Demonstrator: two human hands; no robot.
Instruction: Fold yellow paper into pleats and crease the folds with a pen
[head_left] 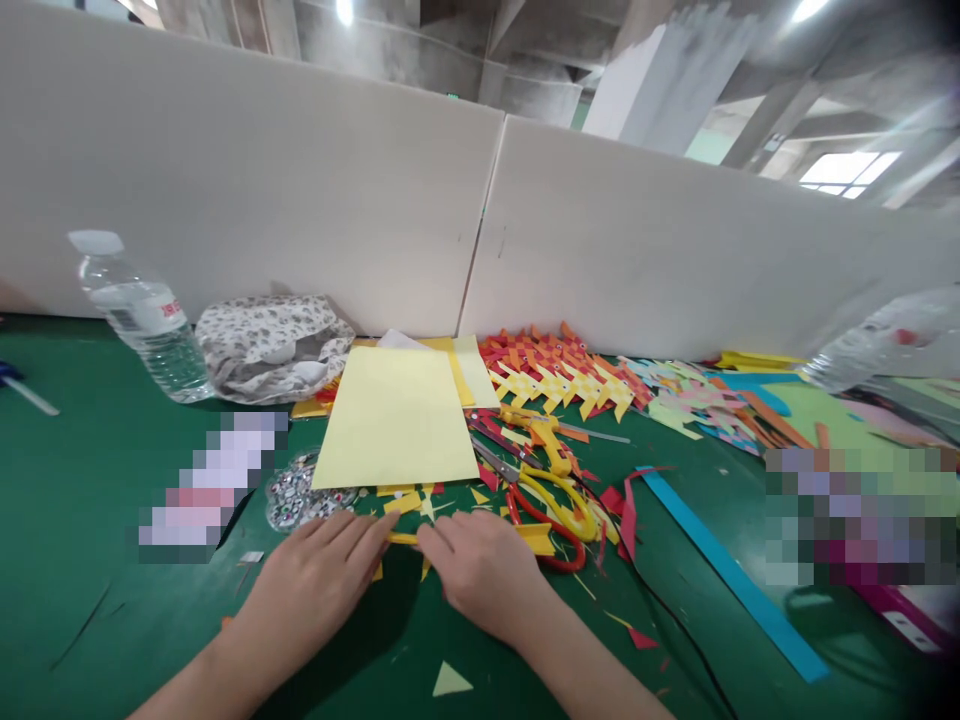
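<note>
Holding a narrow yellow paper strip (403,539) at the lower centre of the frame, with left hand (322,560) and right hand (480,565) close together over it. Gripping with the fingers of both hands, curled down and closed on the strip; cannot tell the thumbs' exact placing, mostly hidden. Facing a pale yellow rectangular paper sheet (401,415) just above the hands, with a cluster of tiny silvery bits (300,492) by its lower left corner. Showing, right of centre, a yellow plastic glue gun (553,445), yellow-handled metal scissors (540,477) and, towards the lower right, a long blue paper strip (735,570).
</note>
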